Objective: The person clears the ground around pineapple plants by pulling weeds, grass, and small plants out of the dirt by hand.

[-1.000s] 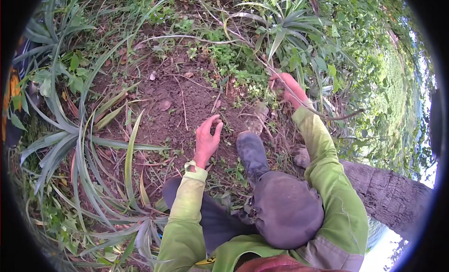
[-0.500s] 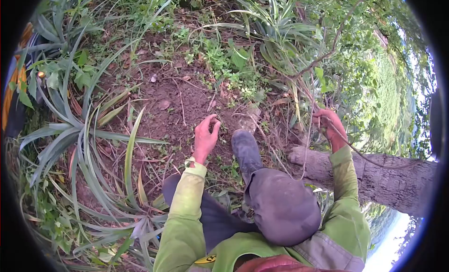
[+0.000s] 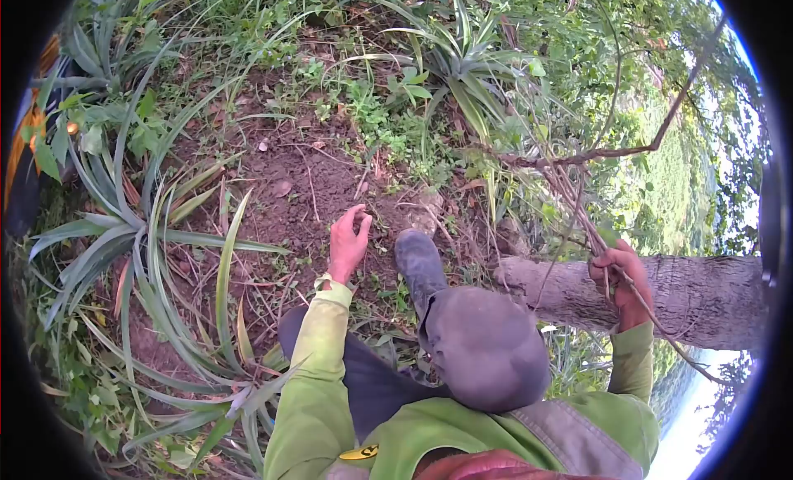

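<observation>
My right hand (image 3: pixel 624 283) is closed round a bunch of thin woody branches (image 3: pixel 578 207). They spread up and to the left from my fist, and a crooked thicker branch (image 3: pixel 607 154) crosses them. One thin end sticks out below the hand to the lower right. Behind this hand lies a thick tree trunk (image 3: pixel 694 294). My left hand (image 3: pixel 349 244) hovers over the bare soil (image 3: pixel 289 187), its fingers loosely curved and the thumb apart, with nothing in it. My boot (image 3: pixel 419 261) stands on the ground between the hands, below the knee (image 3: pixel 487 344).
Long-leaved spiky plants grow at the left (image 3: pixel 144 232) and at the top (image 3: pixel 462 63). Low green weeds (image 3: pixel 376 121) edge the soil. Leafy foliage (image 3: pixel 661 116) rises on the right. A dark and orange item (image 3: pixel 33 149) shows at the far left edge.
My right hand has moved right and down with the branches, which now stretch across in front of the trunk. The left hand has barely moved. The view has shifted slightly.
</observation>
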The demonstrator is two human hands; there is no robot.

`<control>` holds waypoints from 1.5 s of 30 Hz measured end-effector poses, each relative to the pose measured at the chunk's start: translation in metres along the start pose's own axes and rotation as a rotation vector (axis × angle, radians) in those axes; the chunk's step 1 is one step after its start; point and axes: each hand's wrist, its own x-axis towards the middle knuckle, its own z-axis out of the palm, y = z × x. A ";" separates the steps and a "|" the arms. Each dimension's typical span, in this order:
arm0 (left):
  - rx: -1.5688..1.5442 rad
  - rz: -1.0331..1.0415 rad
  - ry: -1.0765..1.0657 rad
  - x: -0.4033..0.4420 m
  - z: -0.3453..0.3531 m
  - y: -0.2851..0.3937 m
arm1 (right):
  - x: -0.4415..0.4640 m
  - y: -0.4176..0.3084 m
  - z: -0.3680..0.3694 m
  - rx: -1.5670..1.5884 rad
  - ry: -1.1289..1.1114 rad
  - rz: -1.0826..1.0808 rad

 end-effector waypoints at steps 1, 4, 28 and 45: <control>-0.009 0.006 -0.007 0.001 0.000 0.000 | -0.011 -0.006 -0.004 -0.009 0.050 -0.007; 0.008 0.027 -0.005 0.000 0.003 0.000 | -0.051 -0.035 -0.043 0.151 0.048 -0.153; 0.012 0.009 -0.065 -0.002 0.004 0.000 | 0.202 -0.305 -0.331 0.091 0.861 -0.868; 0.050 -0.046 -0.076 0.004 0.010 -0.004 | 0.401 -0.203 -0.306 -0.640 0.816 -0.418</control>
